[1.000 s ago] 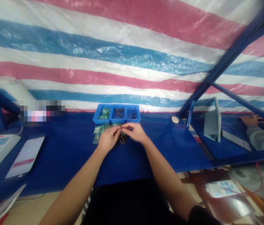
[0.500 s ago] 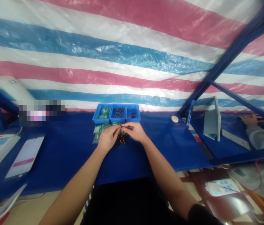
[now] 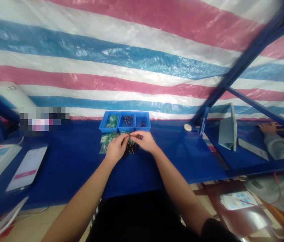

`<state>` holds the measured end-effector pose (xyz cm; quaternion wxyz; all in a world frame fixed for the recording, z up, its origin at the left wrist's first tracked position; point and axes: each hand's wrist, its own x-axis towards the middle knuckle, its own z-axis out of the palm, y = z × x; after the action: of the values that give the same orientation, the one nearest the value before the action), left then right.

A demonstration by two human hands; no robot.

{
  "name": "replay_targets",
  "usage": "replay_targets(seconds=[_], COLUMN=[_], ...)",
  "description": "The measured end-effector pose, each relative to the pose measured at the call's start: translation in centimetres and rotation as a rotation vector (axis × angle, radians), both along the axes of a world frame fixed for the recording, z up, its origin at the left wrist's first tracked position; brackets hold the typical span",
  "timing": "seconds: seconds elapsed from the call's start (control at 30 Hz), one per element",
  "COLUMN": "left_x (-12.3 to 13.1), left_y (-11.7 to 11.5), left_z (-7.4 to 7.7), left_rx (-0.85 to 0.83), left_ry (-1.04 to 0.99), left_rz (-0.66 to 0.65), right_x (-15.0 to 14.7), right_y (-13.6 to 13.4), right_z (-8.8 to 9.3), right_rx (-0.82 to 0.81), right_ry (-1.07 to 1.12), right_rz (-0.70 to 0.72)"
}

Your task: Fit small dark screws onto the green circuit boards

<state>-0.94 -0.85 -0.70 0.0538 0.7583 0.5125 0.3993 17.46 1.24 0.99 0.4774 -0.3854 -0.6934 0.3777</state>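
Small parts (image 3: 131, 148), fingers (image 3: 137, 134) covering some, blue bins (image 3: 126, 129) beyond, perhaps packets (image 3: 103, 148) alongside

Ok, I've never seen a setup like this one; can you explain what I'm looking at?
There's no machine: the left hand and right hand are a person's own, bare, filmed by a camera worn on the head, looking forward and down. Their fingertips meet above a blue table, over small dark pieces and greenish packets. Anything pinched there is too small to identify. Three blue trays stand just beyond; a phone lies to the left. Another person's hand shows at far right.
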Motion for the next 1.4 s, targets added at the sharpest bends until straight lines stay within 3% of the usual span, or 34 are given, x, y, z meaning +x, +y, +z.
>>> replay_targets(seconds=[0.43, 0.77, 1.4], left_x=[0.13, -0.02, -0.19], left_y=[-0.16, -0.19, -0.28], left_z=[0.46, 0.45, 0.31], left_rx=[-0.091, 0.004, 0.028], left_ry=[0.097, 0.081, 0.034], left_rz=[0.017, -0.011, -0.011], right_x=[-0.24, -0.2, -0.42], right_y=[-0.08, -0.36, -0.48], right_z=[-0.08, 0.35, 0.45], right_rx=[-0.043, -0.034, 0.025], right_ry=[0.019, 0.025, 0.035], right_rz=[0.019, 0.021, 0.018])
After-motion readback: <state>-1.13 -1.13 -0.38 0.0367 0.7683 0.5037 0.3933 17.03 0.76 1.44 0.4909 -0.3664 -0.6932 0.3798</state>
